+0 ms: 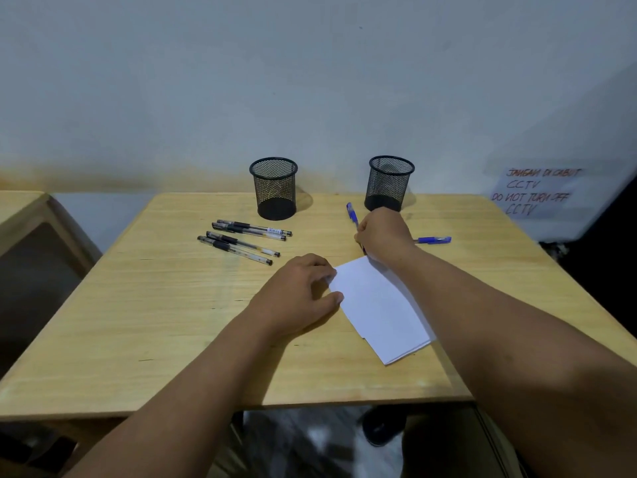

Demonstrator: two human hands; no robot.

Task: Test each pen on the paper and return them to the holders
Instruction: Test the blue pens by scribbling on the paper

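Note:
A white sheet of paper (377, 305) lies on the wooden table (155, 322). My left hand (296, 294) rests flat on the sheet's left edge, fingers spread. My right hand (384, 238) is closed around a blue pen (352, 213) held upright, its tip at the paper's far corner. A second blue pen (432, 240) lies just right of that hand. Several black pens (241, 241) lie in a group on the left. Two black mesh holders stand at the back, the left holder (274, 188) and the right holder (389, 182); both look empty.
The wall rises directly behind the table. A handwritten CCTV notice (537, 191) is stuck low on the wall at the right. Another wooden table (20, 208) stands to the left. A dark shoe (382, 426) shows on the floor below the front edge.

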